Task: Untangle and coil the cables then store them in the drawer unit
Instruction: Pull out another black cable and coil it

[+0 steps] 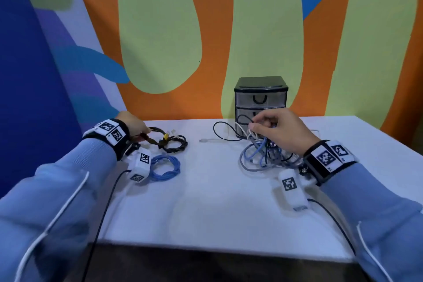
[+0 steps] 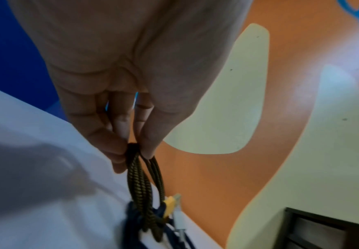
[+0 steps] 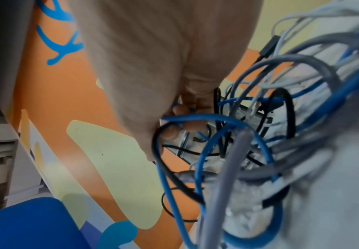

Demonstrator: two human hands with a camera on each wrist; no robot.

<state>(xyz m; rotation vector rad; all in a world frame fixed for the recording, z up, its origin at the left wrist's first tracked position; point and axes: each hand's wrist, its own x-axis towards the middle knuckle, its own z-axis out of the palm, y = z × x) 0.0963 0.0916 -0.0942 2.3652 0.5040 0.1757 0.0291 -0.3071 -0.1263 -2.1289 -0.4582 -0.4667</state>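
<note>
My left hand [image 1: 139, 129] pinches the looped end of a black-and-gold braided cable [image 2: 146, 182] at the table's far left; a yellow plug [image 1: 165, 136] and dark cable loops [image 1: 176, 144] lie just past it. A coiled blue cable [image 1: 166, 168] rests nearer me. My right hand [image 1: 274, 128] grips strands at the top of a tangle of blue, grey, white and black cables [image 1: 263, 155], raised a little off the table. In the right wrist view the tangle [image 3: 249, 143] fills the frame and hides most of my fingers. The small black drawer unit [image 1: 261, 96] stands right behind the tangle, drawers shut.
The white table [image 1: 217, 201] ends at a near edge below my arms and a right edge past the drawer unit. A painted wall rises close behind. A white cable end [image 1: 206, 140] trails left from the tangle. A blue chair [image 3: 25, 222] stands beside the table.
</note>
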